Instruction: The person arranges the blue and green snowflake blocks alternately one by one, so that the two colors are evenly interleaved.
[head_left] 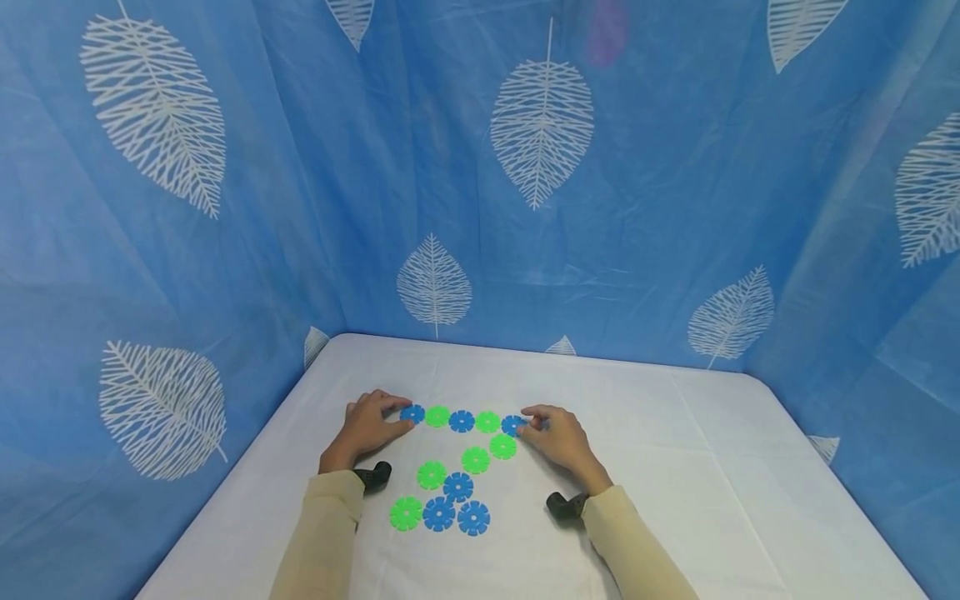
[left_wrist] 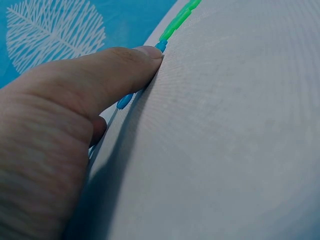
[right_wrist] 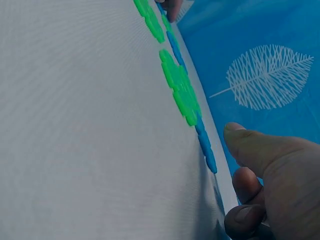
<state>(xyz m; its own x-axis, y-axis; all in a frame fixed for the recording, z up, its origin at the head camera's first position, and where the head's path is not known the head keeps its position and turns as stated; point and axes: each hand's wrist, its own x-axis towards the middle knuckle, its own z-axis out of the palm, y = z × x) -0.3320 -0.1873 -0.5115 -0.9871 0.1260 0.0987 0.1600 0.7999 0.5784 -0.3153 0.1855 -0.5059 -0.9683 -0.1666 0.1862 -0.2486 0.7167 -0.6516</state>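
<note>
Flat notched plastic discs, blue and green, lie on a white table. Five form a row at the back, alternating in colour. My left hand (head_left: 367,432) holds the blue disc (head_left: 412,413) at the row's left end between thumb and forefinger; in the left wrist view the thumb partly covers that disc (left_wrist: 124,101). At the other end, my right hand (head_left: 561,439) is beside the last blue disc (head_left: 512,425), thumb and fingers spread apart. The right wrist view shows a gap between the thumb and this disc (right_wrist: 206,145). Between the ends lies a blue disc (head_left: 461,421).
From the row's right end, green discs (head_left: 476,460) slant toward the front left. Nearer me are a green disc (head_left: 407,513) and several blue discs (head_left: 438,514), some overlapping. The white cloth (head_left: 675,483) spreads around them. Blue leaf-patterned curtains (head_left: 637,208) stand behind and beside the table.
</note>
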